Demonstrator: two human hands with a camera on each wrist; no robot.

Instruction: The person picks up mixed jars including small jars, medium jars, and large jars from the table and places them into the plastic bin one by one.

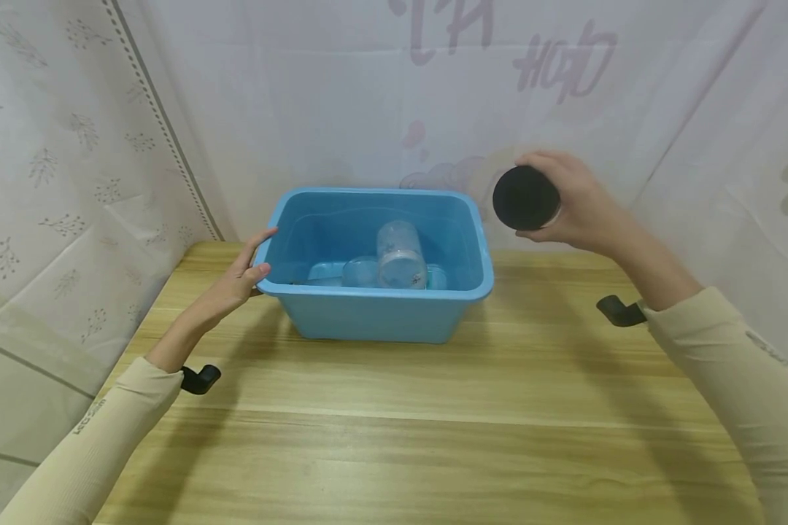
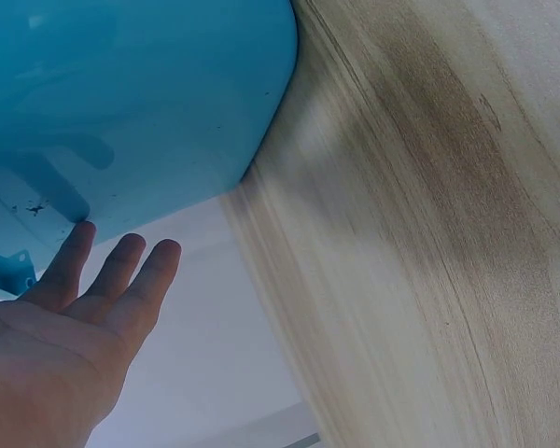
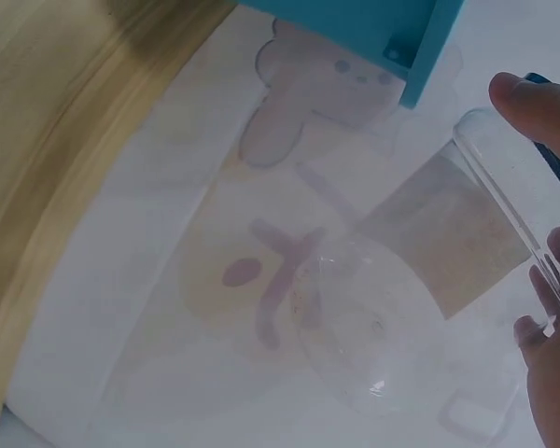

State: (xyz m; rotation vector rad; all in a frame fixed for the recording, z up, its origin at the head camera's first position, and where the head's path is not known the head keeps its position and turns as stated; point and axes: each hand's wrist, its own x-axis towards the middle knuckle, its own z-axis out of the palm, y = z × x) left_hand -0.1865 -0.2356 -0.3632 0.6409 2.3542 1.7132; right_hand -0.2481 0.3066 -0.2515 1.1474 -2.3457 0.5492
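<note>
A clear plastic jar (image 3: 448, 229) with a black lid (image 1: 526, 198) is in my right hand (image 1: 581, 200). It is raised above the table, to the right of a blue plastic bin (image 1: 374, 313). In the head view the lid faces the camera and hides most of the jar. My left hand (image 1: 236, 273) holds the bin's left rim, thumb and index finger over the edge. Its other fingers (image 2: 140, 289) extend beside the outer wall. Inside the bin lie a clear jar (image 1: 399, 251) and other transparent containers (image 1: 360, 271), partly hidden by the front rim.
The bin stands on a wood-grain table (image 1: 368, 415) near its far edge. Pale printed curtains (image 1: 289, 102) hang behind the table and along both sides. A black wrist mount (image 1: 200, 379) juts from the left sleeve, another mount (image 1: 620, 311) from the right.
</note>
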